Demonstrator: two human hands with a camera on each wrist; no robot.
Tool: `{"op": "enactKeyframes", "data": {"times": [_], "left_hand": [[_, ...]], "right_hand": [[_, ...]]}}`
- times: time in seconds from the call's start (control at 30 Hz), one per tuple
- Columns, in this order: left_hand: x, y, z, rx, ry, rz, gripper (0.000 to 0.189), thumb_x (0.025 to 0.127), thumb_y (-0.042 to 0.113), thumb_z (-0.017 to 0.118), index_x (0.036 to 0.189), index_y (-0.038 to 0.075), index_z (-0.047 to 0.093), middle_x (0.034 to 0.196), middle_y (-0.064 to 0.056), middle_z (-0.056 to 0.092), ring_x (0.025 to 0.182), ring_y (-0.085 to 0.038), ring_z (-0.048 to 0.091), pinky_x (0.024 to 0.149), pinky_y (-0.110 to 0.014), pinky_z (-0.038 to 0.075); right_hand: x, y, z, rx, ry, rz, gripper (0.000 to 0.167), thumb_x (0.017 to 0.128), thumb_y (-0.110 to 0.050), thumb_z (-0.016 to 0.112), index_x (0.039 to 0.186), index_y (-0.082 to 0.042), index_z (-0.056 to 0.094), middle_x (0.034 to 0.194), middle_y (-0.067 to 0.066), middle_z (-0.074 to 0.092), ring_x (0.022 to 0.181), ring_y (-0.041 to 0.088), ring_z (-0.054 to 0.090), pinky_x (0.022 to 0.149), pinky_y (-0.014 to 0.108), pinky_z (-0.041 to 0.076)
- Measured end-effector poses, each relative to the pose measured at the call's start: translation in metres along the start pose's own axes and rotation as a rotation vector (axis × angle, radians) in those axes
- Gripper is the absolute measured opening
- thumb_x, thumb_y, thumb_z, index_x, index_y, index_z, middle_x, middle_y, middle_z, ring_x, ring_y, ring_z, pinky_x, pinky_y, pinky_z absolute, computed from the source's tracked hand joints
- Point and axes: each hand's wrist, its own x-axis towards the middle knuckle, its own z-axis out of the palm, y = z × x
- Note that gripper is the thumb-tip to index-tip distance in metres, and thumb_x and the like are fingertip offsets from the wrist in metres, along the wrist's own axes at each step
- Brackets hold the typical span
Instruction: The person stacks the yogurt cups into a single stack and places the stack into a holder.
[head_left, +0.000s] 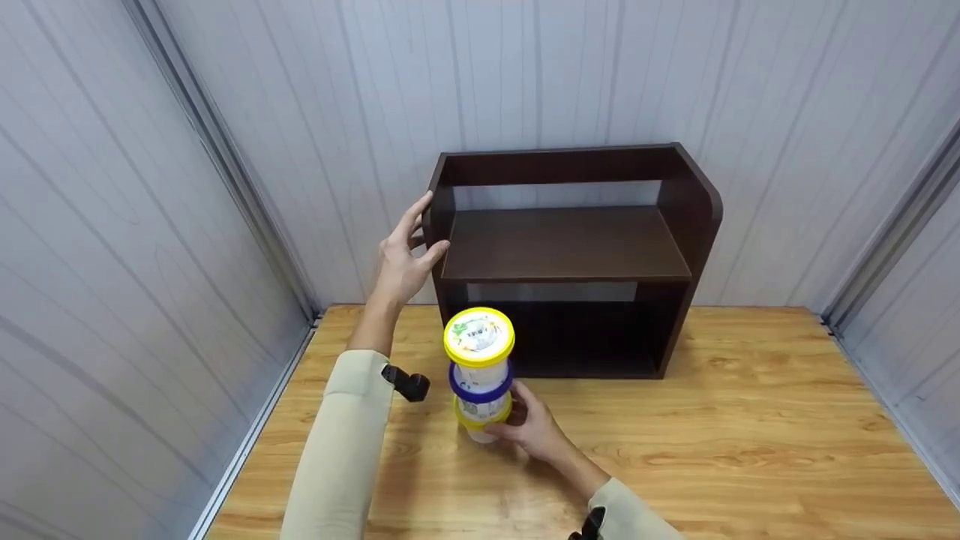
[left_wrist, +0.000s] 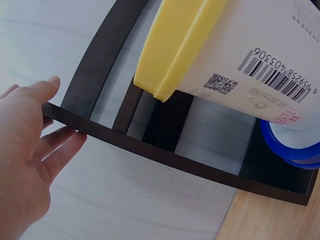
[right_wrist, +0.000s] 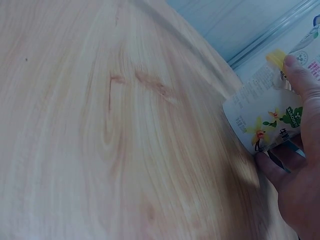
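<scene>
Three white tubs form a column in front of the shelf's left side: a yellow-lidded tub (head_left: 480, 336) on top, a blue-lidded tub (head_left: 481, 388) in the middle, and another yellow-lidded tub (right_wrist: 260, 117) at the bottom. My right hand (head_left: 534, 429) grips the bottom tub from the right, thumb on the near side and fingers round the far side. My left hand (head_left: 401, 262) holds the left side panel of a dark brown two-tier shelf (head_left: 566, 244), thumb on one face and fingers on the other. A barcode shows on the top tub (left_wrist: 250, 65) in the left wrist view.
The shelf stands on a wood-grain tabletop (head_left: 750, 420) near the pale panelled back wall (head_left: 570, 67). Side walls rise at left (head_left: 97, 247) and right (head_left: 922, 352). Black wrist cameras are strapped over both pale sleeves (head_left: 330, 450).
</scene>
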Motion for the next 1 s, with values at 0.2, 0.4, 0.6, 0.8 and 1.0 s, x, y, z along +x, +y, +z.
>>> {"op": "enactKeyframes", "data": {"times": [0.2, 0.4, 0.6, 0.8, 1.0], "left_hand": [[0.001, -0.001, 0.002, -0.031, 0.016, 0.019, 0.065, 0.092, -0.001, 0.07, 0.15, 0.02, 0.05, 0.151, 0.0, 0.05, 0.131, -0.022, 0.054, 0.102, -0.041, 0.051], [-0.001, -0.001, 0.004, -0.016, 0.013, -0.013, 0.064, 0.092, 0.0, 0.071, 0.15, 0.02, 0.05, 0.155, 0.005, 0.044, 0.134, -0.019, 0.052, 0.103, -0.036, 0.05], [-0.001, -0.003, 0.006, 0.0, 0.016, 0.005, 0.063, 0.093, 0.001, 0.07, 0.15, 0.019, 0.049, 0.152, 0.004, 0.049, 0.13, -0.016, 0.055, 0.1, -0.035, 0.052], [-0.001, -0.005, 0.006, 0.017, 0.01, 0.024, 0.062, 0.094, 0.003, 0.07, 0.15, 0.02, 0.048, 0.151, 0.002, 0.05, 0.129, -0.015, 0.055, 0.1, -0.035, 0.052], [0.0, -0.004, 0.005, -0.004, 0.001, 0.016, 0.064, 0.093, 0.001, 0.071, 0.15, 0.02, 0.048, 0.147, -0.002, 0.053, 0.129, -0.018, 0.055, 0.099, -0.037, 0.053]], "right_hand": [[-0.001, 0.0, -0.001, 0.012, 0.002, 0.008, 0.075, 0.083, -0.013, 0.084, 0.147, -0.012, 0.045, 0.14, 0.012, 0.056, 0.128, 0.029, 0.056, 0.109, 0.043, 0.044], [-0.003, 0.001, -0.001, 0.011, 0.008, 0.007, 0.076, 0.082, -0.014, 0.085, 0.147, -0.012, 0.046, 0.14, 0.012, 0.056, 0.128, 0.029, 0.055, 0.109, 0.043, 0.044], [-0.005, 0.002, -0.003, -0.004, 0.008, -0.006, 0.076, 0.083, -0.014, 0.085, 0.148, -0.013, 0.046, 0.14, 0.011, 0.056, 0.129, 0.029, 0.054, 0.109, 0.045, 0.043], [-0.009, -0.004, -0.007, -0.02, 0.024, 0.017, 0.078, 0.083, -0.017, 0.085, 0.15, -0.013, 0.044, 0.14, 0.012, 0.056, 0.129, 0.03, 0.054, 0.108, 0.044, 0.045], [-0.01, -0.009, -0.015, -0.042, 0.025, 0.029, 0.079, 0.082, -0.018, 0.086, 0.15, -0.014, 0.044, 0.141, 0.012, 0.056, 0.129, 0.032, 0.053, 0.103, 0.041, 0.05]]}}
